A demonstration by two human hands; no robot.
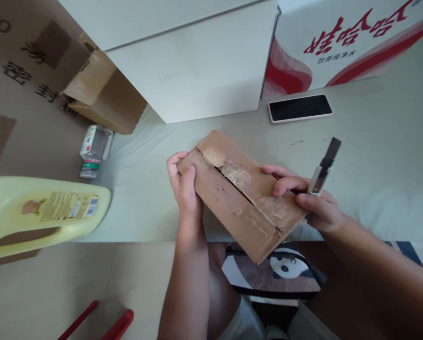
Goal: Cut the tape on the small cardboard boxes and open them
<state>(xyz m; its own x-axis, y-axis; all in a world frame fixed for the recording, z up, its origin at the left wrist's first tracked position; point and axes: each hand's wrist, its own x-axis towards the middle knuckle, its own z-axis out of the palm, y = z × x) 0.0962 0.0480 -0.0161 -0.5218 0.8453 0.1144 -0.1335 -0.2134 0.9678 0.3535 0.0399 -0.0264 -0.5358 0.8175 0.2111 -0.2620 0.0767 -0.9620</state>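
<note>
A small brown cardboard box (229, 189) is held tilted above the covered surface. A dark seam runs along its upper face, with torn, scuffed paper patches beside it. My left hand (186, 182) grips the box's far left end, thumb on top. In my right hand (312, 196), closed at the near right end of the box, is a utility knife (324, 167) with a white and black body. It points up and away from the box, while the fingers of that hand also rest against the cardboard.
A phone (301, 108) lies before a white and red carton (339, 47). A large white box (193, 71) stands at the back. At left are a clear bottle (95, 148), a yellow jug (48, 208) and brown cartons (108, 94). Red handles (119, 326) show below the surface's edge.
</note>
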